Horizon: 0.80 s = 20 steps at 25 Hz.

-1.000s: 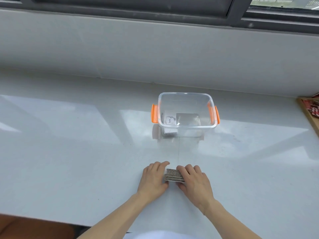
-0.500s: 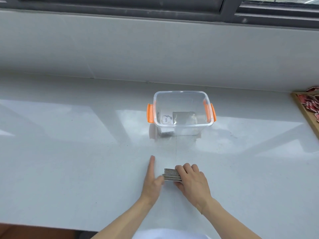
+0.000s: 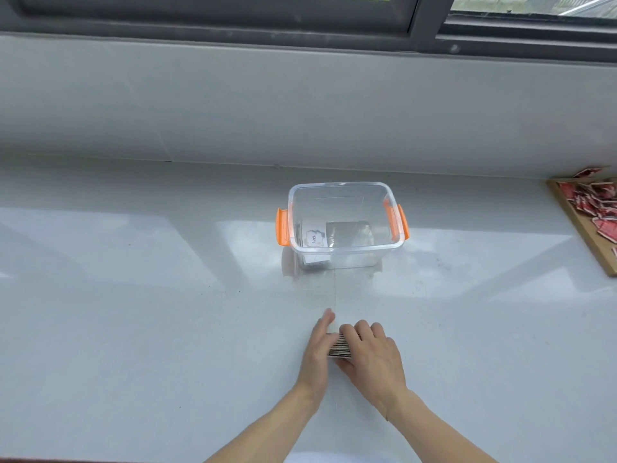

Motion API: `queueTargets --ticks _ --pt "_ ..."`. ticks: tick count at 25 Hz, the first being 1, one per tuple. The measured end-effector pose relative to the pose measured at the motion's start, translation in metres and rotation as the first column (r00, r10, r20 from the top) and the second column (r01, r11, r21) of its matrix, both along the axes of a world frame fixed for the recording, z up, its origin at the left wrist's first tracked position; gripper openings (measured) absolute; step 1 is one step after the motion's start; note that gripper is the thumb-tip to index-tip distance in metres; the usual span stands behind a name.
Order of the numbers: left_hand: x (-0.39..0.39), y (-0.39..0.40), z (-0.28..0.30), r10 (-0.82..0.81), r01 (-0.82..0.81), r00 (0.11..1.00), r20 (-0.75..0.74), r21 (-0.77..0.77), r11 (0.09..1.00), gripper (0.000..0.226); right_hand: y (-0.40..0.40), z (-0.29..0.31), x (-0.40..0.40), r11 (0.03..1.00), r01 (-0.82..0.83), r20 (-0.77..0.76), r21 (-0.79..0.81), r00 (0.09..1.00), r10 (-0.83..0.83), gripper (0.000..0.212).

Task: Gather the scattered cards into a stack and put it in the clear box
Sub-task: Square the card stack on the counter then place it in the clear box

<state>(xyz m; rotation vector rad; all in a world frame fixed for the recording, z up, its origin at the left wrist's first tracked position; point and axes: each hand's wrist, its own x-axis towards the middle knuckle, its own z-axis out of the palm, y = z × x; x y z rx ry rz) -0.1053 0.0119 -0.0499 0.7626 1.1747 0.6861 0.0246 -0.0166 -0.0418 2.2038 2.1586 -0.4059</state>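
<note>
A stack of cards (image 3: 340,345) with striped edges lies on the white counter just in front of me. My right hand (image 3: 370,354) covers it from the right, fingers curled over the top and thumb under the near side. My left hand (image 3: 318,349) presses flat against the stack's left edge, fingers straight and pointing away. The clear box (image 3: 340,225) with orange side latches stands open farther back, about a hand's length beyond the stack. Inside it lie a white card printed "love" (image 3: 314,238) and a dark card (image 3: 347,237).
A wooden tray (image 3: 587,225) with several red packets sits at the right edge. A grey wall and window frame rise behind the counter. The counter's near edge runs along the bottom left.
My left hand has gone from curled on the stack, through one pointing finger, to flat against its left edge. The right hand stayed on the stack. The view shifted slightly.
</note>
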Motion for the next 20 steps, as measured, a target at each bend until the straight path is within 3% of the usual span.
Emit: queueTargets --ticks 2,5,7,10,14,17,20 --pt "-0.001 0.004 -0.002 -0.068 0.069 0.997 0.027 -0.033 0.997 0.038 -0.002 0.000 0.001 1.000 -0.007 0.023 0.001 1.000 0.007 0.034" --pt "-0.013 0.020 -0.005 0.214 -0.213 0.976 -0.051 0.025 0.977 0.038 -0.003 -0.001 0.001 1.000 0.008 0.024 0.006 1.000 -0.009 0.035" --pt "-0.002 0.015 -0.002 0.270 -0.268 0.962 -0.033 0.049 0.962 0.036 -0.003 -0.002 -0.001 1.000 0.027 0.026 0.008 0.999 -0.028 0.037" --pt "0.026 0.002 0.000 -0.004 0.022 0.985 -0.174 0.098 0.995 0.018 -0.004 -0.002 -0.002 0.999 0.041 0.019 0.031 0.999 -0.042 0.039" --pt "0.012 0.009 -0.003 -0.223 0.328 0.899 -0.376 0.243 0.913 0.030 -0.004 -0.004 0.001 0.995 0.074 -0.001 0.060 0.997 -0.074 0.038" --pt "-0.002 0.006 -0.009 -0.327 0.645 0.715 -0.618 0.401 0.651 0.055 -0.004 -0.006 0.002 0.994 0.081 -0.032 0.076 0.996 -0.079 0.039" --pt "-0.009 0.011 -0.016 -0.300 0.813 0.527 -0.795 0.367 0.453 0.075 -0.001 -0.004 0.001 0.991 0.118 -0.052 0.059 0.992 -0.115 0.038"
